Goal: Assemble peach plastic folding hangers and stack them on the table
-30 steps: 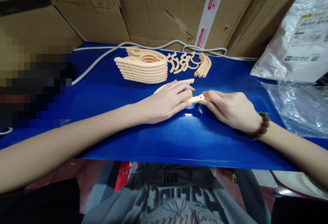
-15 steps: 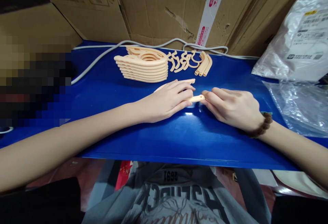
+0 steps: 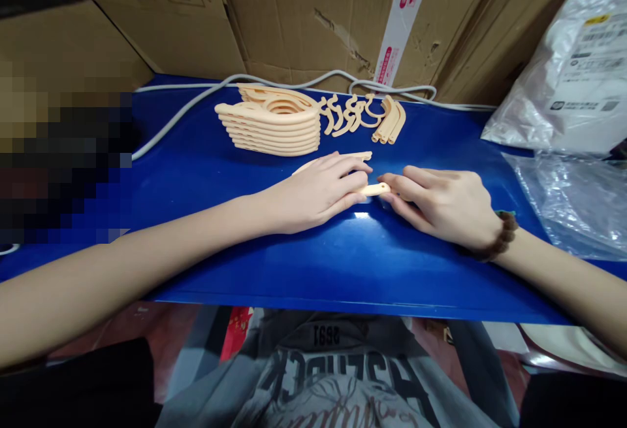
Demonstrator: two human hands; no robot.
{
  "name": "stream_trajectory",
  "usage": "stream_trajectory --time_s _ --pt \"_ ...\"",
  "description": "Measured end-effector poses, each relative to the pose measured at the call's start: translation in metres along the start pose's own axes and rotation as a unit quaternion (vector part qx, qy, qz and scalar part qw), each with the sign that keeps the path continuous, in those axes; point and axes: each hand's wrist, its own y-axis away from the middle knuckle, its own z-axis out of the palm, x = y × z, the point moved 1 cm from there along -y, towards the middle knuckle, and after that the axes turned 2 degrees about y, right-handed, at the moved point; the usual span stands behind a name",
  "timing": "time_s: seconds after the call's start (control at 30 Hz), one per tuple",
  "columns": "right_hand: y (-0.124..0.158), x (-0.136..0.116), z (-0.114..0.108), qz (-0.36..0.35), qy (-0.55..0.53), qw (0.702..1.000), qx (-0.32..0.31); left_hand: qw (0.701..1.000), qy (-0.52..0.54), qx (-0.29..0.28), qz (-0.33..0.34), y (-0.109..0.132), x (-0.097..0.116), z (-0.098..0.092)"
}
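Note:
My left hand (image 3: 321,191) is closed over a cream plastic hanger part (image 3: 376,189), pressing it near the blue tabletop. One end of this part, with a small hole, sticks out to the right of the fingers. Another cream edge shows above the knuckles, and the palm hides the middle. My right hand (image 3: 441,202) pinches at the holed end with thumb and forefinger. Behind the hands stands a neat stack of cream hanger parts (image 3: 269,129). Several S-shaped hooks (image 3: 350,114) and a few curved arms (image 3: 390,119) lie to its right.
A white cable (image 3: 181,124) runs along the back of the blue table (image 3: 294,271), before cardboard boxes (image 3: 304,16). On the right are a plastic-wrapped package (image 3: 553,75) and a clear plastic bag (image 3: 578,206). A blurred-out patch covers the far left.
The fingers of my right hand have shifted slightly left at the holed end, the forefinger straightening a little. My left hand stays put on the hanger part.

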Motion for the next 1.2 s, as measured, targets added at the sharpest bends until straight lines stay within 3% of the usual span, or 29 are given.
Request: stream_trajectory --time_s 0.17,0.47,1.2 --pt "0.0008 0.0002 0.0010 0.030 -0.059 0.997 -0.026 1.000 -0.001 -0.005 0.011 0.0002 -0.0007 -0.0003" --pt "-0.0003 -0.0018 0.0015 0.074 -0.072 0.994 -0.041 0.999 -0.010 -0.028 0.011 -0.0010 -0.0016 -0.0013" --pt "-0.0006 -0.0056 0.0009 0.076 -0.115 0.988 -0.064 0.999 -0.018 -0.042 -0.006 0.0004 0.0009 -0.0025"
